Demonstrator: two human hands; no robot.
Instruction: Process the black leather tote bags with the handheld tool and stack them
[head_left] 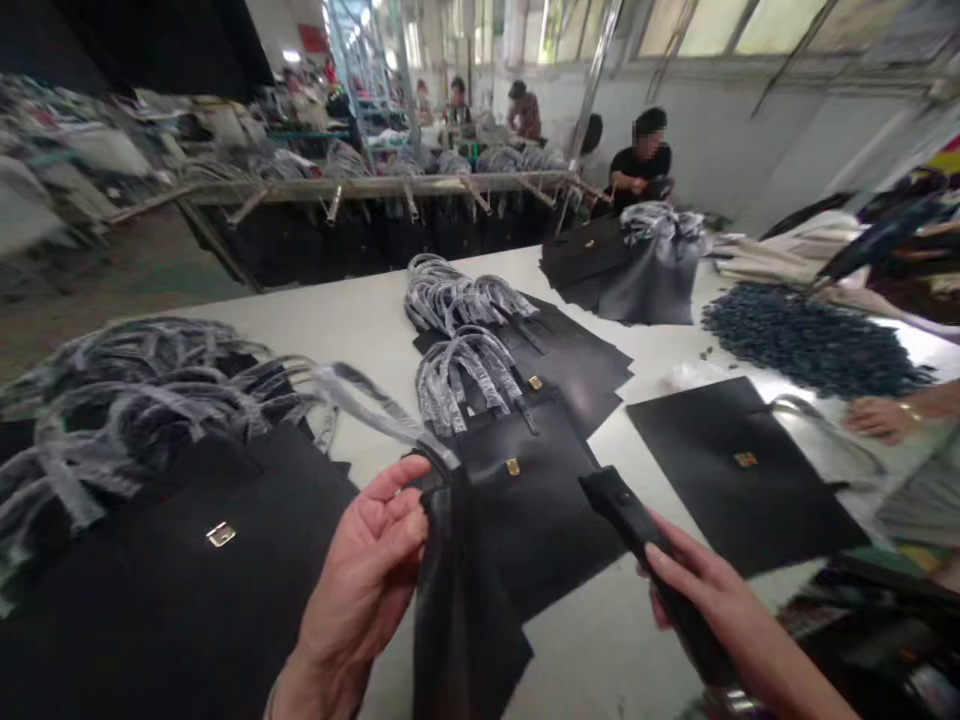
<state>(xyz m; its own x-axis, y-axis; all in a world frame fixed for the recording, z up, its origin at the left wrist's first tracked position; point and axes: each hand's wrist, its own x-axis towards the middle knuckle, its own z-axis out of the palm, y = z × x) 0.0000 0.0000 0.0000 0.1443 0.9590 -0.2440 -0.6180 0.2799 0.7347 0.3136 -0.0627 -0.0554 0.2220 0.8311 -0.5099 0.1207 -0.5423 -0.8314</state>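
My left hand (367, 565) is closed in a pinch on the top edge of a black bag panel (457, 610), which hangs folded beside the fingers. A plastic-wrapped handle (382, 410) rises from that edge, leaning to the left. My right hand (712, 595) is wrapped round a long black hand tool (630, 515) with a flat, angled tip, pointing up and left; its exact kind does not show. Between my hands, on the table, lies a stack of black bag panels (540, 520) with gold clasps and wrapped handles. The tool's tip appears apart from the held panel.
More black panels with wrapped handles (150, 420) are heaped at left. Another panel (735, 470) lies at right near a co-worker's hand (881, 418). Behind are a pile of small dark pieces (810, 335) and further bags (637, 265). A rack (360, 190) stands beyond the white table (322, 310).
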